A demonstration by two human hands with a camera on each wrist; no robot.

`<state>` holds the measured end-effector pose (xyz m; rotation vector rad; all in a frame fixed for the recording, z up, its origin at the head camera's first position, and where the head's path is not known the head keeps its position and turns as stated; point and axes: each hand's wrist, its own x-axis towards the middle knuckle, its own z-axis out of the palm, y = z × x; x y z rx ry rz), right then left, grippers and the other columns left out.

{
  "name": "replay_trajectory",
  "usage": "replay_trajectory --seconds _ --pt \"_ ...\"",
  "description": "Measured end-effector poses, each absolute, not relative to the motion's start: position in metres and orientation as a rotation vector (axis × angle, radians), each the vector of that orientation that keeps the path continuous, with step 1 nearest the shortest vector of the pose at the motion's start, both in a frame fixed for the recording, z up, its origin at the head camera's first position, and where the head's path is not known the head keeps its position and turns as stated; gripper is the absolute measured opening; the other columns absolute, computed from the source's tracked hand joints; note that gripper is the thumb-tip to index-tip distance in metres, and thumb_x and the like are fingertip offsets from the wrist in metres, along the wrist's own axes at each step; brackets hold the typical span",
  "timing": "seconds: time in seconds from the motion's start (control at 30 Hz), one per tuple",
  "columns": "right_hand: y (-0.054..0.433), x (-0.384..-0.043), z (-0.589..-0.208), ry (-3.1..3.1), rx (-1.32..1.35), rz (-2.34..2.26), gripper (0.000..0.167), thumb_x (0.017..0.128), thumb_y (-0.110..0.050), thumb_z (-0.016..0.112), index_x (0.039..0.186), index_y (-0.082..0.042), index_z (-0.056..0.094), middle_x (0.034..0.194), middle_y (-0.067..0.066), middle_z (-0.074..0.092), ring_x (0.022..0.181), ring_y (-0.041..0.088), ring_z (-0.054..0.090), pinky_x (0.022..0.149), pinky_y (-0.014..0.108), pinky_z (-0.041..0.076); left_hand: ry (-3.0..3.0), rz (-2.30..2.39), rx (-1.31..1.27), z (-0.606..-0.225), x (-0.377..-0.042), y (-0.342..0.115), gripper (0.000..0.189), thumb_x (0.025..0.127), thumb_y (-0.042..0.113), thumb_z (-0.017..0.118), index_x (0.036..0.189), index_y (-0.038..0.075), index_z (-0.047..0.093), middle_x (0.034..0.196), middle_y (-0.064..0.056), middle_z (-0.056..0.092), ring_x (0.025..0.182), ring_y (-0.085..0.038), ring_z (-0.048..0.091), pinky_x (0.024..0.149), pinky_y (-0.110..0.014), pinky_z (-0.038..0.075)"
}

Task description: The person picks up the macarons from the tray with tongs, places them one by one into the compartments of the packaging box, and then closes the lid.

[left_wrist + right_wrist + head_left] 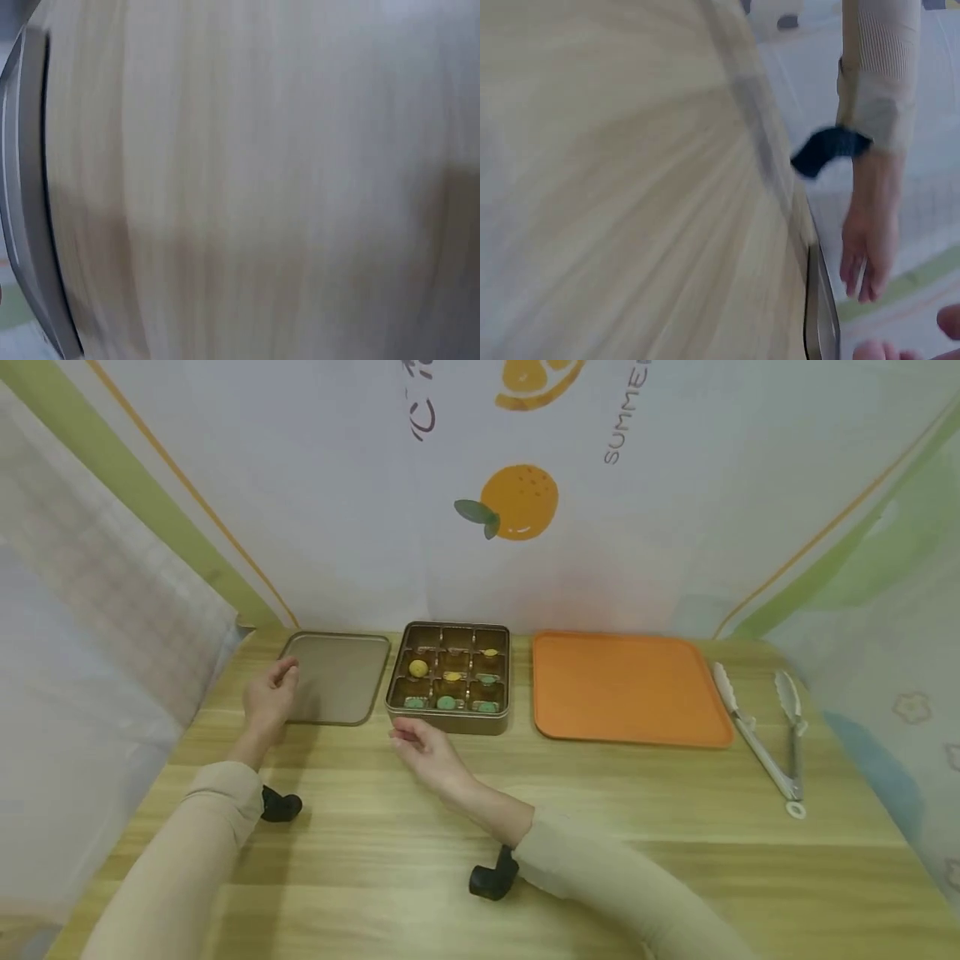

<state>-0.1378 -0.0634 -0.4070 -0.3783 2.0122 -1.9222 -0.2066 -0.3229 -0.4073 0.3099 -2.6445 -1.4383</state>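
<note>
My left hand [272, 695] hovers at the left edge of a flat grey-brown tin lid [337, 677], fingers loosely bent, nothing visible between them. In the right wrist view that same left hand [868, 244] hangs with relaxed fingers. My right hand [431, 756], also loosely bent, is just in front of a square metal tin [450, 723], close to its front left corner. Inside the tin is a brown divided insert with small round yellow pieces [418, 668] and green pieces [446, 702] in several compartments. The lid's rim [34, 187] shows at the left of the left wrist view.
An orange tray [630, 689] lies right of the tin. Beyond it, metal tongs [765, 756] lie spread, with pale tips. A printed cloth [337, 527] hangs behind the wooden table [375, 877]. Black wrist mounts [495, 875] stick out from both sleeves.
</note>
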Motion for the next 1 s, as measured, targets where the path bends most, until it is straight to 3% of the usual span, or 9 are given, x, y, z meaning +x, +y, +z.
replay_trajectory --seconds 0.23,0.5,0.7,1.0 --pt "-0.117 -0.142 -0.409 1.922 -0.216 -1.986 0.052 0.100 -0.015 0.044 0.145 0.005 0.027 0.148 0.020 0.032 0.137 0.031 0.033 0.112 0.039 0.032 -2.647 -1.396 0.369 -0.403 -0.201 -0.348 0.049 0.103 0.027 0.032 0.143 0.000 0.036 0.144 -0.021 0.041 0.129 -0.038 0.041 0.103 -0.047 0.041" --pt "-0.155 -0.152 -0.411 1.924 0.023 -2.020 0.064 0.099 -0.025 0.047 0.151 -0.004 0.014 0.158 0.011 0.010 0.143 0.028 0.015 0.116 0.045 0.020 -2.695 -1.382 0.400 -0.405 -0.197 -0.364 0.052 0.103 0.029 0.033 0.145 -0.002 0.031 0.147 -0.021 0.035 0.131 -0.039 0.037 0.106 -0.050 0.037" --pt "-0.172 -0.164 -0.412 1.965 0.133 -2.064 0.065 0.099 -0.025 0.046 0.151 -0.004 0.012 0.157 0.014 0.008 0.144 0.029 0.009 0.118 0.044 0.013 -2.710 -1.374 0.399 -0.405 -0.201 -0.370 0.051 0.102 0.026 0.033 0.144 -0.004 0.031 0.146 -0.023 0.035 0.132 -0.041 0.035 0.107 -0.051 0.035" --pt "-0.185 -0.178 -0.417 1.939 0.262 -2.163 0.063 0.101 -0.022 0.044 0.150 -0.001 0.011 0.157 0.015 0.012 0.144 0.030 0.012 0.118 0.043 0.015 -2.747 -1.410 0.429 -0.407 -0.211 -0.372 0.051 0.102 0.023 0.032 0.144 -0.006 0.027 0.146 -0.028 0.031 0.135 -0.042 0.031 0.111 -0.049 0.030"
